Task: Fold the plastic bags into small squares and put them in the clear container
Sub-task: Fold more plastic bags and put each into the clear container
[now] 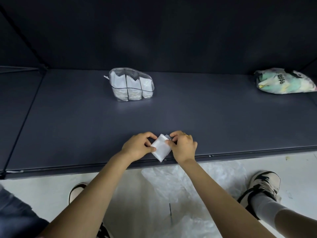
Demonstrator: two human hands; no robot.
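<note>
A white plastic bag (160,148), folded into a small flat rectangle, lies at the front edge of the dark shelf (223,121). My left hand (138,147) pinches its left side and my right hand (182,146), with a gold ring, pinches its upper right corner. Farther back, left of centre, stands the clear container (132,86) with divided compartments that hold several folded white bags.
A printed plastic bag (285,81) stuffed with more bags lies at the shelf's back right. Loose clear plastic bags (180,194) lie on the pale floor below my arms, between my two shoes (264,184). A dark back wall closes off the shelf behind.
</note>
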